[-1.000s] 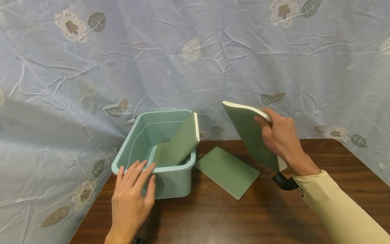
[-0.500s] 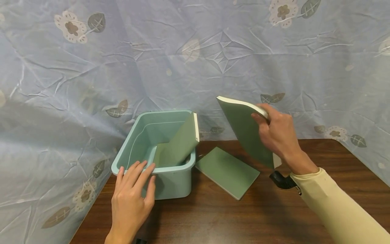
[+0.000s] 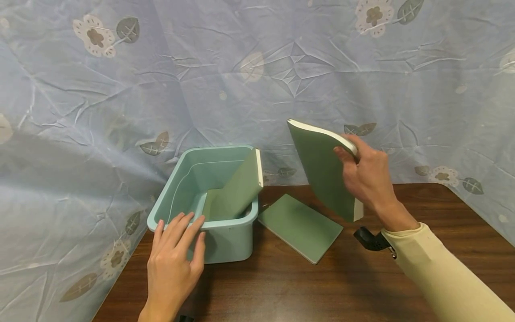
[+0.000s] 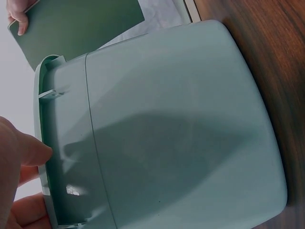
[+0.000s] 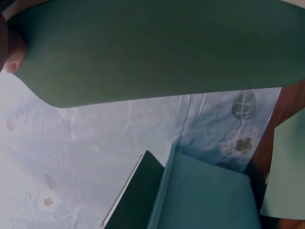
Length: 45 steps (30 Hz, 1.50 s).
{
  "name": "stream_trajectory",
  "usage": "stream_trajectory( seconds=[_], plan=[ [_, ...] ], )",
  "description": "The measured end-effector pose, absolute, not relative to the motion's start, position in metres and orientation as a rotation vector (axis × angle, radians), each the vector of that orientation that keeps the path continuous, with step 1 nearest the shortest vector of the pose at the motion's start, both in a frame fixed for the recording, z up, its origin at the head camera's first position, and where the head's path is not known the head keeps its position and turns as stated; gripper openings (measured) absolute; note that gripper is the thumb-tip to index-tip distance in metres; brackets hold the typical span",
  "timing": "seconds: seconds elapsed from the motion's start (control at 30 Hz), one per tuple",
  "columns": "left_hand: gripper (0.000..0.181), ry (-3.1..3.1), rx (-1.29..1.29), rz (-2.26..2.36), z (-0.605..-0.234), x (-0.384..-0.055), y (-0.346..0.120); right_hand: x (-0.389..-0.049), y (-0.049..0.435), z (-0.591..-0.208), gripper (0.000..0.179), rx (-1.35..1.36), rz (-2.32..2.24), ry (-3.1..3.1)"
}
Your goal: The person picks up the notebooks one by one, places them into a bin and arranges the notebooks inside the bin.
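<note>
My right hand (image 3: 370,181) grips a green soft-cover notebook (image 3: 319,167) by its upper edge, thumb on the near cover. The notebook hangs tilted and slightly bowed above the table, right of the light teal plastic bin (image 3: 229,243). My left hand (image 3: 173,264) rests its fairly straight fingers over the bin's near rim. In the left wrist view, the thumb (image 4: 35,151) lies at the rim on the outer side, and the fingers pass behind it. Inside the bin leans another green notebook (image 3: 237,188), its upper end sticking out past the right rim.
A third green notebook (image 3: 301,228) lies flat on the dark wood table (image 3: 289,286), just right of the bin. A pale floral cloth (image 3: 225,80) hangs behind and along the left side of the table.
My right hand has shifted slightly left and up with its notebook, which hangs a little more upright. My left hand, the bin and the other notebooks have stayed in place.
</note>
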<state>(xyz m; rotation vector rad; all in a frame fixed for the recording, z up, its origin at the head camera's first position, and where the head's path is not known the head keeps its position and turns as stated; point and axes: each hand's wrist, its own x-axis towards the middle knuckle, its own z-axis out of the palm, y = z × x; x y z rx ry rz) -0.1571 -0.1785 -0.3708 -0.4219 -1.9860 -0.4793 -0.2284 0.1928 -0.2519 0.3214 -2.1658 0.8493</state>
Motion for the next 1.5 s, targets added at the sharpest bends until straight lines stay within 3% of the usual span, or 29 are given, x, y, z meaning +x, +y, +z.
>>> stream_trajectory(
  seconds=[0.53,1.5],
  plan=[
    [0.031,-2.008,-0.415,-0.453,-0.371,-0.158,-0.179,-0.226,0.191,-0.243,0.030,0.023,1.161,-2.063],
    [0.032,-2.000,-0.423,-0.452,-0.374,-0.159,-0.180,-0.215,0.169,-0.223,0.029,0.131,1.278,-1.859]
  ],
)
